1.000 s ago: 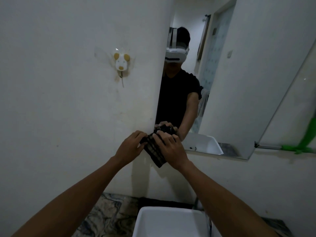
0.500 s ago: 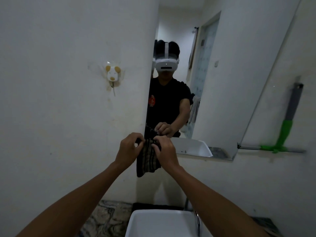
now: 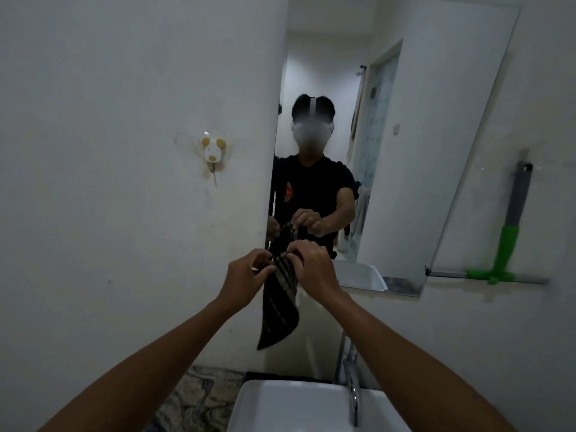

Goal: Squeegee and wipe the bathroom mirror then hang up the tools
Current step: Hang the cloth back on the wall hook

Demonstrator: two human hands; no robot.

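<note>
A dark striped cloth hangs down in front of the wall just below the mirror's lower left corner. My left hand and my right hand both pinch its top edge, close together. A squeegee with a green and grey handle hangs on the wall right of the mirror, blade at the bottom. A small white mouse-shaped hook is stuck to the wall left of the mirror, above and left of my hands.
A white sink basin sits below my arms, with a chrome tap at its right. A marbled counter lies left of the basin. The mirror reflects a person, a doorway and the basin.
The cloth was bunched between my hands; now it has unfolded and hangs long. My view has tilted and swung right, bringing the squeegee on the wall fully into sight.
</note>
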